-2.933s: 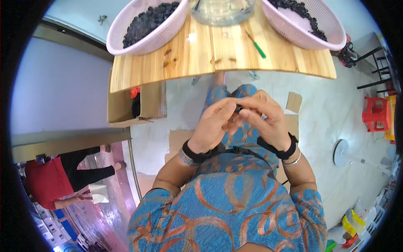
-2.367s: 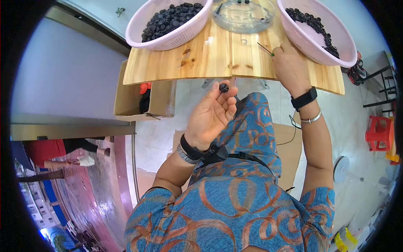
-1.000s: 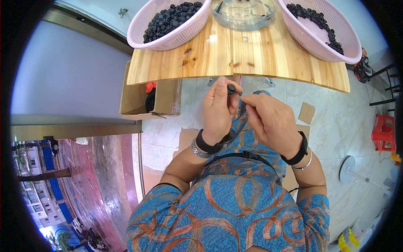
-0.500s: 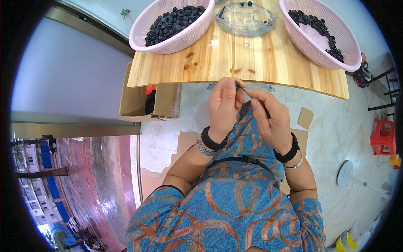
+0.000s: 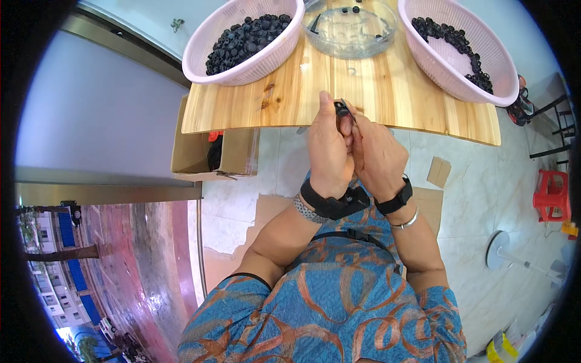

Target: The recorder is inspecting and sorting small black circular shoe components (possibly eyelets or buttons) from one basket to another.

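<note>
Pinching a small black fruit (image 5: 341, 109) in your left hand (image 5: 330, 151), grip closed on it, just off the near edge of the worktop (image 5: 290, 97), you work a thin tool (image 5: 350, 111) with your right hand (image 5: 378, 154), closed round it. Next, judged: keep the fruit steady.

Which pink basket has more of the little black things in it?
The pink plastic basket on the left: its small black pieces are heaped across the middle. The pink basket on the right holds only a thin strip.
</note>
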Demonstrator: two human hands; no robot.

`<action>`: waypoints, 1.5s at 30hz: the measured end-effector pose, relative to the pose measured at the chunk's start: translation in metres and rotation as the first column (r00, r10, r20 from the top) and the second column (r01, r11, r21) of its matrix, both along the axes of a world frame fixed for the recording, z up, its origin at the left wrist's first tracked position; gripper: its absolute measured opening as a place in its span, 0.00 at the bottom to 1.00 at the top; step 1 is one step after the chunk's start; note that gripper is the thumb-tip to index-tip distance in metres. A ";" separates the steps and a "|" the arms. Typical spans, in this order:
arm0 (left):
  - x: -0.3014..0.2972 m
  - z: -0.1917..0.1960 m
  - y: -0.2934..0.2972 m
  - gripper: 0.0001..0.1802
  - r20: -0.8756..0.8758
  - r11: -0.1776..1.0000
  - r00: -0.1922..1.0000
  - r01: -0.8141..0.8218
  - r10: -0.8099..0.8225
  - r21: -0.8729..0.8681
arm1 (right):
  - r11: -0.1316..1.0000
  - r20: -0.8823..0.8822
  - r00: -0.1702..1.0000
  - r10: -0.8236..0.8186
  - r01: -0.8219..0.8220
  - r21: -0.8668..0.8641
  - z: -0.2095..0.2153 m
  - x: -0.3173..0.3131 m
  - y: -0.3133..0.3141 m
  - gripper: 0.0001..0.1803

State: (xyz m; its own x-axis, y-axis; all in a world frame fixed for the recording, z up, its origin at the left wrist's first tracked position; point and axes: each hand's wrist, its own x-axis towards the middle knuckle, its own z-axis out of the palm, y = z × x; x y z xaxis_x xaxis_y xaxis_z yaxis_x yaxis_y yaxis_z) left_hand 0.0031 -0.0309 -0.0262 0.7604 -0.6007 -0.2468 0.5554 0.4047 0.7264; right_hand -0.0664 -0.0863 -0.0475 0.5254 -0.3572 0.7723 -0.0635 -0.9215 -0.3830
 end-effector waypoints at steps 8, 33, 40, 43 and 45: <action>0.035 -0.012 -0.012 0.19 -0.151 0.966 0.959 0.221 -0.241 -0.136 | 0.970 -0.292 0.954 0.072 0.002 0.245 0.036 0.006 -0.023 0.04; 0.034 -0.007 0.008 0.12 0.343 0.975 0.912 0.218 -0.223 0.054 | 0.585 0.141 0.880 0.453 -0.413 0.699 0.023 0.007 -0.045 0.12; 0.027 0.005 0.018 0.11 0.304 0.951 0.903 0.306 -0.302 0.038 | 0.188 0.442 0.816 0.373 -0.533 0.825 0.015 -0.006 -0.043 0.08; 0.022 0.004 0.020 0.10 0.241 0.938 0.910 0.346 -0.337 0.007 | 0.137 0.461 0.802 0.379 -0.542 0.830 0.011 -0.010 -0.041 0.07; 0.018 0.001 0.014 0.09 0.254 0.945 0.918 0.325 -0.305 -0.043 | 0.365 0.374 0.860 0.348 -0.492 0.791 0.010 -0.009 -0.036 0.07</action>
